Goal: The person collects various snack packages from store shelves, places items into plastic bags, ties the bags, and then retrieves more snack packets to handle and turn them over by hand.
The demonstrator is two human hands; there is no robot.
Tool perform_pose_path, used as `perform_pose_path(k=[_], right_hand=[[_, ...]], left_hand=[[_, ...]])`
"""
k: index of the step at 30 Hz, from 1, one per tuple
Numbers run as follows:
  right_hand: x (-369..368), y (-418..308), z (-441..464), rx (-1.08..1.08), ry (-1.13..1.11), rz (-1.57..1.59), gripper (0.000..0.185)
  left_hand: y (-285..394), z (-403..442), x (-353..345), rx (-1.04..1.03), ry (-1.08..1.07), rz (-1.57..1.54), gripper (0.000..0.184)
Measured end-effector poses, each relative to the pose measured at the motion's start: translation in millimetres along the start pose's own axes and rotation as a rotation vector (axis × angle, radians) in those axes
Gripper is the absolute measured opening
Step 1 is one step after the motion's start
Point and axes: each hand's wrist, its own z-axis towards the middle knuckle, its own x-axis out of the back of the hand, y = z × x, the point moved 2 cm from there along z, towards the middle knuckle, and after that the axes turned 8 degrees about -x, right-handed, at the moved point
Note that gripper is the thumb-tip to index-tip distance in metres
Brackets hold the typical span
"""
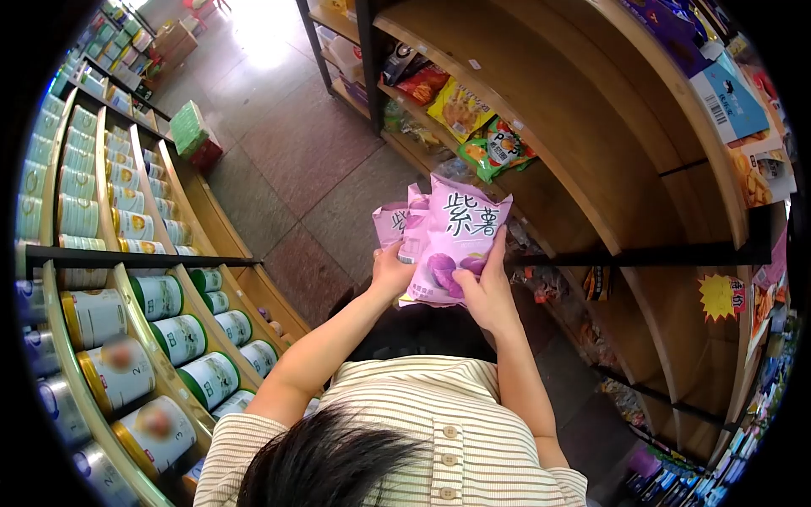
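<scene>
Several purple snack bags with dark Chinese lettering are held together in front of my body. My right hand [487,291] grips the front snack bag [460,245], its thumb pressed on the printed picture of purple sweet potatoes. My left hand [393,272] is closed around the bags behind it, including the rear snack bag [391,221] that sticks out to the left. Its fingertips are partly hidden by the packaging. Both forearms reach forward from a striped, buttoned top.
On the left, shelves hold rows of cans [209,378]. A wooden shelf unit [541,76] curves along the right, with a yellow snack bag [460,108] and a green bag [498,150] on a lower level. A green-topped box [195,131] stands on the tiled floor [296,169].
</scene>
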Motion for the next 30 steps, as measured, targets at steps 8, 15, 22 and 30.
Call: perform_pose_path(k=[8,15,22,30], right_hand=[[-12,3,17,0.055,-0.157,0.164,0.099],[11,-1,14,0.053,-0.128,0.212,0.112],[32,-37,17,-0.002,-0.144,0.228,0.102],[106,-8,20,0.042,0.052,0.267,0.109]], left_hand=[[12,4,8,-0.143,0.091,0.139,0.056],[9,14,-1,-0.144,0.073,0.064,0.063],[-7,45,-18,-0.155,-0.058,-0.389,0.054],[51,78,-75,-0.166,-0.471,-0.704,0.042]])
